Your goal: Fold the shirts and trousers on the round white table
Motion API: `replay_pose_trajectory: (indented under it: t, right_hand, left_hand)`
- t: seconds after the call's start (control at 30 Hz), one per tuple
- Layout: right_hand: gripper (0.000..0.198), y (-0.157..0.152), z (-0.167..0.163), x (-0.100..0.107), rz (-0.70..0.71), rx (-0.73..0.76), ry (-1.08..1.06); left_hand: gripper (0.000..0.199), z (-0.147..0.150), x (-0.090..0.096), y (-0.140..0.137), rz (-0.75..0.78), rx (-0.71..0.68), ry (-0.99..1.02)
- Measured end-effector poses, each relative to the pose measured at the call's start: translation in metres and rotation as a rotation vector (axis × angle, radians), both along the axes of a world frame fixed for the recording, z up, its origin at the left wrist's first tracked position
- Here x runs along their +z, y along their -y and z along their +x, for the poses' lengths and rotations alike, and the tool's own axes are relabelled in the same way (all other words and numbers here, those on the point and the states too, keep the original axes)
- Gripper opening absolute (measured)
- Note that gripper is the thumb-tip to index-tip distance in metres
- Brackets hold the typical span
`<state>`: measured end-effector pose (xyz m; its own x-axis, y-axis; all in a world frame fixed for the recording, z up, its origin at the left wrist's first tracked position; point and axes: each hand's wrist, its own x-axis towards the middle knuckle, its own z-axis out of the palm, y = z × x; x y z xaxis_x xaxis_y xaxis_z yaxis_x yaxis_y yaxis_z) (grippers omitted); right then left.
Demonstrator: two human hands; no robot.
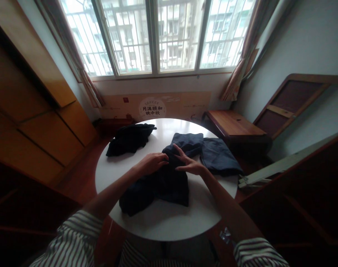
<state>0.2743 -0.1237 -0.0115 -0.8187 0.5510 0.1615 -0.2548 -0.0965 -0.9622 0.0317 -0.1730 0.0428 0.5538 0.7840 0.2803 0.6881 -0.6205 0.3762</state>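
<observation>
Dark garment (171, 187); white table (169, 226); striped sleeves (71, 239).

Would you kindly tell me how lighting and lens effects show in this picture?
In the head view, daylight overexposes the window panes and glares off the far part of the white table; the nearest dark garment loses fold detail; both lower sides sink into shadow; the whole head view looks slightly soft, with wide-angle distortion.

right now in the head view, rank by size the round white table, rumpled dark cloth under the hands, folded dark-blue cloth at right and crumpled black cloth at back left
1. Round white table
2. Rumpled dark cloth
3. Folded dark-blue cloth and crumpled black cloth: too alike to rank
</observation>
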Motion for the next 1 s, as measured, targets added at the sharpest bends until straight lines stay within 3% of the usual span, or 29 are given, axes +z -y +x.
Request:
replay_pose_trajectory:
  t: [0.07,0.23,0.43,0.57,0.67,0.77,0.87,1.0]
  right_hand:
    - [0.118,-0.002,0.000,0.000,-0.020,-0.015,-0.010]
    - [0.106,-0.006,-0.001,0.001,-0.004,-0.129,-0.041]
    - [0.095,-0.005,-0.002,0.006,0.059,-0.238,-0.084]
    - [0.087,-0.003,-0.003,0.008,0.101,-0.184,-0.045]
    - [0.075,-0.005,-0.003,0.007,0.136,-0.211,-0.005]
    - [0.055,-0.011,0.001,0.006,0.234,-0.377,0.163]
    - [0.039,-0.019,0.013,0.011,0.284,-0.587,0.298]
    - [0.028,-0.023,0.042,0.024,0.248,-0.859,0.260]
  left_hand:
    - [0.018,-0.003,0.001,-0.006,0.014,0.050,0.125]
    - [0.029,-0.030,0.003,-0.026,0.049,0.322,0.410]
    - [0.047,-0.047,0.001,-0.023,-0.066,0.499,0.379]
    - [0.051,-0.030,-0.008,-0.005,-0.158,0.385,0.241]
    - [0.043,-0.024,-0.016,-0.008,-0.130,0.240,0.095]
    - [0.041,-0.033,-0.019,-0.021,-0.106,0.248,0.113]
    - [0.044,-0.054,-0.009,-0.030,-0.045,0.395,0.283]
    - [0.038,-0.092,0.023,-0.028,0.250,0.581,0.577]
